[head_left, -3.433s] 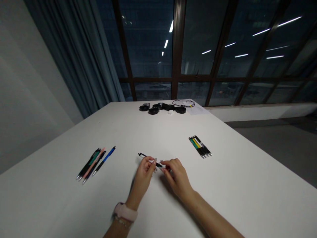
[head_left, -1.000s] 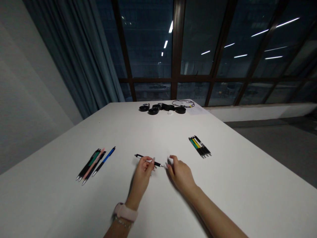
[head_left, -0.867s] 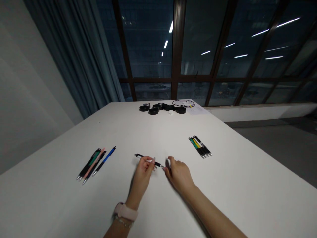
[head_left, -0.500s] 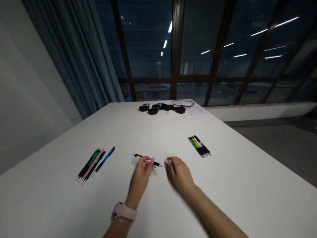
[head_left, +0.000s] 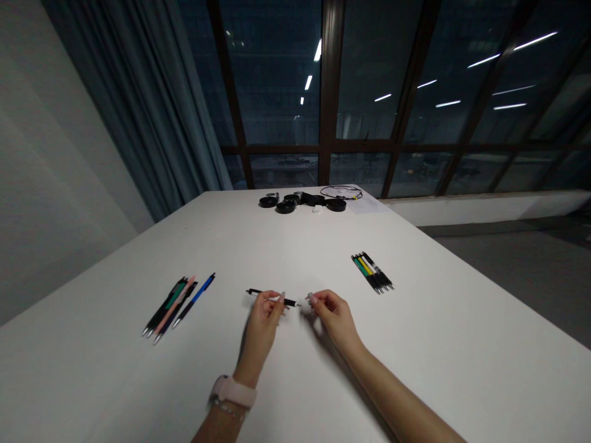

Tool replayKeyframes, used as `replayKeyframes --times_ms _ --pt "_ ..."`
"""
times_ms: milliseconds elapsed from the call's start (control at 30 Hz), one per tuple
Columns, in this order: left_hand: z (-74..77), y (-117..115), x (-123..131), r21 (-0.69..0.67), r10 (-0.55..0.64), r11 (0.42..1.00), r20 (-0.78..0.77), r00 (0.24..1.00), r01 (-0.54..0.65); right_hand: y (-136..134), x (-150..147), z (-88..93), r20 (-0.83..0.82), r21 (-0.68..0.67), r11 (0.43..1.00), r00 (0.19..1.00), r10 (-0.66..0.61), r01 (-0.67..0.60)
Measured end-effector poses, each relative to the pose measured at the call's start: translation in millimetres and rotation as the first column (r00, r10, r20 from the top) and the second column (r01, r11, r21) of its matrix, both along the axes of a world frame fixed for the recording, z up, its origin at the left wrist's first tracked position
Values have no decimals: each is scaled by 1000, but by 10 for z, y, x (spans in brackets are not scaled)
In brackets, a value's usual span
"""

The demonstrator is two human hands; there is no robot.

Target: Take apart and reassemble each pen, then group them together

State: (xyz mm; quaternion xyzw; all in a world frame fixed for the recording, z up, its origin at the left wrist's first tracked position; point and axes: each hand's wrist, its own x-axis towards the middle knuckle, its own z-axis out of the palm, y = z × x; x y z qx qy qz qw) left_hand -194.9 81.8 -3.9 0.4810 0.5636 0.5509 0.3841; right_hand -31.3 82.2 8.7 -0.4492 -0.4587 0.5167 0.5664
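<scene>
My left hand point(head_left: 262, 317) pinches a black-and-white pen point(head_left: 290, 302) around its middle. The pen lies nearly level, its narrow bare point facing right and its black end sticking out to the left. Just past that point is my right hand point(head_left: 336, 319), thumb and fingertips pressed together. A small pale bit seems to show at those fingertips, but it is too small to make out. A slight gap separates the right fingertips from the pen.
To the left lie several pens, among them a pink pen point(head_left: 173, 307) and a blue pen point(head_left: 194, 300). A neat row of pens point(head_left: 372, 272) sits at the right. Black round items point(head_left: 285, 207), a cable point(head_left: 341, 187) and paper point(head_left: 369, 205) occupy the far end of the white table point(head_left: 277, 246).
The pen and my left fingers have shifted slightly left. My right fingers have turned a little, with the fingertips showing more, and have come slightly left.
</scene>
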Motion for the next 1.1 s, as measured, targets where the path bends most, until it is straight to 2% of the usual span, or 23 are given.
replayKeyframes --times_ms 100,300,633,900,1100 --pt "5 1 0 -4 4 1000 0 1000 -4 -18 -30 20 -119 -40 998 992 51 -56" --pt "-2 10 2 1 15 1000 3 1000 -15 -44 -83 -32 -178 -53 992 979 99 -110" --pt "22 -21 38 5 -2 1000 -6 1000 2 -46 -81 -50 -152 -36 994 984 96 -103" --pt "45 -34 60 25 -2 1000 -15 1000 2 -55 -79 -33 -107 -44 998 994 36 -41" --pt "8 -31 62 40 6 999 -43 999 -4 -77 -77 7 -123 -55 997 992 39 -46"
